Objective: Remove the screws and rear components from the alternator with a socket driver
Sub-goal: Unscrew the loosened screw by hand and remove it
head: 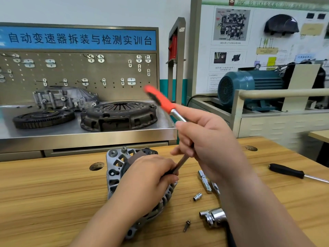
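Two hands work over an alternator [114, 168] that lies on a wooden bench [53, 193], near and centre, in the single head view. The left hand [151, 177] rests on top of it and covers most of its rear face. Its fingers curl round the lower end of a driver [158, 99].

The right hand [210, 139], higher and just to the right, is wrapped round the same steel shaft at mid-length. The driver's long axis runs steeply. Its tip is down at the alternator under the left fingers, and its red handle is up, leaning far and left, blurred. The left hand hides which fastener the tip meets.

The work therefore lies down the shaft from the right hand. The left hand is nearer to it and seems to steady the tip.

On the bench right of the alternator lie a loose screw [187, 225] and a small socket [197, 196]. A black screwdriver [286, 171] lies well apart, far right.
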Available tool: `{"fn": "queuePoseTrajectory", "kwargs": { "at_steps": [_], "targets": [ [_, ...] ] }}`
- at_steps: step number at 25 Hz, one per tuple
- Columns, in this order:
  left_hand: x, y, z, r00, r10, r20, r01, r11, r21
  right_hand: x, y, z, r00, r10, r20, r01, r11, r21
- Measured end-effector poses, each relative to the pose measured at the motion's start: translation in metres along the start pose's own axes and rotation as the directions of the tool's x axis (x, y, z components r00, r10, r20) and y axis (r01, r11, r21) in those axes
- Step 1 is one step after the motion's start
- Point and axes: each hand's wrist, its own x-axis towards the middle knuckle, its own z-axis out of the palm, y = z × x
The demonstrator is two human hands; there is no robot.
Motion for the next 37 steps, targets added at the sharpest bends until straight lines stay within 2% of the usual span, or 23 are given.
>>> {"fn": "queuePoseTrajectory", "kwargs": {
  "at_steps": [1, 2, 3, 5, 7, 8, 16, 18, 19, 21, 23, 24, 25, 26, 28, 30, 32, 34, 35, 37],
  "targets": [
    [0.000, 0.000, 0.001, 1.000, -0.006, -0.005, 0.006, 1.000, 0.008, 0.000, 0.002, 0.004, 0.992, -0.006, -0.126, 0.004, 1.000, -0.019],
    [0.000, 0.000, 0.001, 1.000, -0.011, -0.002, 0.011, 1.000, 0.009, 0.000, 0.003, 0.007, 0.983, -0.017, -0.180, 0.011, 0.999, -0.032],
    [0.000, -0.001, 0.001, 1.000, -0.013, 0.002, 0.013, 1.000, 0.006, 0.000, 0.003, 0.008, 0.984, -0.029, -0.174, 0.025, 0.999, -0.027],
    [-0.002, -0.003, 0.000, 1.000, 0.001, -0.001, -0.001, 1.000, 0.000, 0.000, 0.000, 0.005, 0.997, -0.053, 0.057, 0.053, 0.999, 0.006],
    [-0.003, -0.004, -0.001, 1.000, 0.020, 0.002, -0.020, 1.000, -0.012, 0.001, -0.003, -0.003, 0.947, -0.069, 0.315, 0.061, 0.997, 0.036],
    [-0.003, -0.004, -0.001, 1.000, 0.024, 0.012, -0.024, 1.000, -0.007, 0.002, -0.002, -0.007, 0.925, -0.072, 0.373, 0.055, 0.997, 0.055],
    [0.001, -0.002, -0.001, 0.999, 0.046, 0.025, -0.046, 0.999, 0.015, 0.009, 0.001, -0.019, 0.866, -0.051, 0.498, -0.019, 0.991, 0.133],
    [0.001, -0.003, 0.000, 0.999, 0.037, 0.015, -0.037, 0.999, 0.011, 0.008, -0.001, -0.018, 0.896, -0.039, 0.443, -0.032, 0.988, 0.152],
    [0.001, -0.002, 0.001, 0.999, 0.035, 0.006, -0.035, 0.999, 0.013, 0.006, -0.001, -0.016, 0.930, -0.030, 0.366, -0.027, 0.988, 0.150],
    [0.001, -0.001, 0.001, 1.000, 0.026, 0.000, -0.026, 0.999, 0.020, 0.000, 0.001, -0.007, 0.991, -0.033, 0.127, 0.019, 0.994, 0.112],
    [0.003, 0.001, 0.001, 0.999, 0.036, 0.022, -0.037, 0.999, 0.024, -0.007, 0.006, 0.003, 0.992, -0.051, -0.118, 0.058, 0.997, 0.051],
    [0.003, 0.002, 0.000, 0.998, 0.048, 0.028, -0.048, 0.999, 0.021, -0.010, 0.007, 0.007, 0.982, -0.065, -0.175, 0.072, 0.997, 0.033],
    [0.003, 0.001, -0.001, 0.998, 0.059, 0.027, -0.060, 0.998, 0.016, -0.011, 0.007, 0.009, 0.980, -0.074, -0.185, 0.081, 0.996, 0.033],
    [0.002, 0.001, -0.001, 0.998, 0.059, 0.025, -0.060, 0.998, 0.016, -0.011, 0.006, 0.009, 0.988, -0.074, -0.137, 0.080, 0.996, 0.041],
    [0.000, 0.001, -0.001, 0.999, 0.045, 0.023, -0.045, 0.999, 0.009, -0.008, 0.001, 0.002, 0.993, -0.069, 0.100, 0.063, 0.996, 0.058],
    [-0.002, -0.001, 0.000, 0.999, 0.041, 0.026, -0.042, 0.999, 0.021, -0.003, -0.003, -0.008, 0.947, -0.046, 0.318, 0.026, 0.998, 0.065],
    [-0.001, -0.003, 0.002, 0.999, 0.036, 0.029, -0.037, 0.998, 0.041, 0.003, -0.006, -0.014, 0.909, -0.006, 0.416, -0.036, 0.995, 0.092],
    [0.000, -0.004, 0.003, 0.999, 0.044, 0.010, -0.044, 0.998, 0.055, 0.005, -0.006, -0.014, 0.923, 0.007, 0.386, -0.062, 0.989, 0.132],
    [0.000, -0.003, 0.003, 0.999, 0.044, 0.006, -0.045, 0.997, 0.065, 0.003, -0.005, -0.011, 0.951, 0.002, 0.310, -0.048, 0.989, 0.141],
    [0.001, -0.002, 0.004, 0.999, 0.047, 0.001, -0.047, 0.996, 0.074, -0.001, 0.001, 0.000, 0.999, -0.016, 0.033, 0.012, 0.994, 0.113]
  ]
}}
